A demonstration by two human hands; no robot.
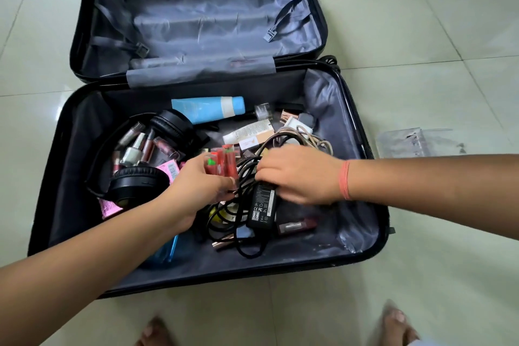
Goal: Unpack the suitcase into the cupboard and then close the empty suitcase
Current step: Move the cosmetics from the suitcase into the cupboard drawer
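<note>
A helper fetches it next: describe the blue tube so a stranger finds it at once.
In the suitcase, take the near, filled half. By its far wall, beyond the headphones, the tube lies on its side. It alone is sky-blue with a pale band.

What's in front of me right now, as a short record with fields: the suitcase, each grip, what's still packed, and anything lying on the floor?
suitcase: open flat on the tiled floor, near half still holding things
left grip: holds a bunch of red tubes
right grip: curled round the black cable beside the power adapter
still packed: headphones, blue tube, nail polish bottles
floor: clear pouch to the right of the case
</note>
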